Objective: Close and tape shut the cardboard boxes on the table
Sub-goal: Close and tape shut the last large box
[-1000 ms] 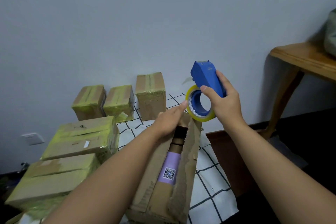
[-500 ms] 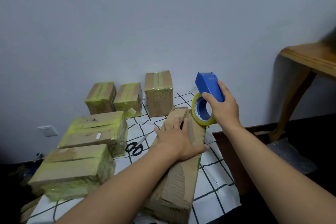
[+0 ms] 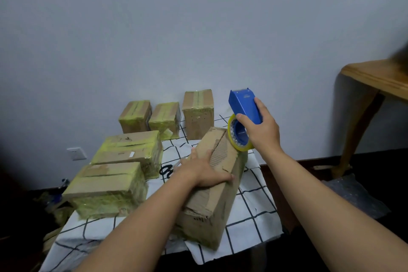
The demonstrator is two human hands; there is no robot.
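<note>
head view: long cardboard box (image 3: 217, 180) lies on the table (image 3: 254, 203) near its right edge, flaps down, no tape on it yet.
left hand (image 3: 203, 171): fingers flat and spread, pressing the flaps shut.
right hand (image 3: 260, 129): wrapped round the blue tape dispenser (image 3: 244, 117), roll touching the box's far top end.
box axis: long side runs near edge to far edge, far end leaning right.
doing it well: keep the flaps pinned, start tape over the far end, draw it along the centre seam.

Blue tape dispenser (image 3: 245, 107), yellow tape roll (image 3: 239, 147), brown boxes (image 3: 217, 174) (yellow-taped), black-gridded white cloth (image 3: 254, 212).
</note>
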